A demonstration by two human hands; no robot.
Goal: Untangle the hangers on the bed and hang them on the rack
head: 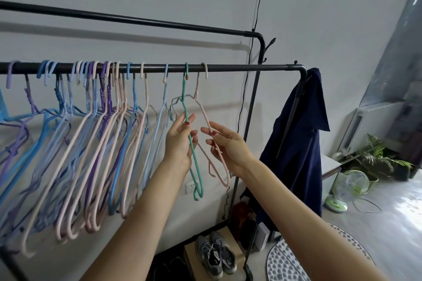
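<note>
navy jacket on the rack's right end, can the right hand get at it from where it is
Probably yes. The right hand pinches the pink hanger just left of the navy jacket, with only the rack's upright post standing between them. It would need to release the hanger first.

Teal wire hanger (195, 162) beside pale pink wire hanger (213, 143) on black metal rack (228, 67); navy cloth (303, 134) at right.

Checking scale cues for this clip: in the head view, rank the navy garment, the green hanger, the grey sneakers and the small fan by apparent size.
1. Navy garment
2. Green hanger
3. Grey sneakers and small fan: look alike in extent, and their distances differ, so unranked.
</note>
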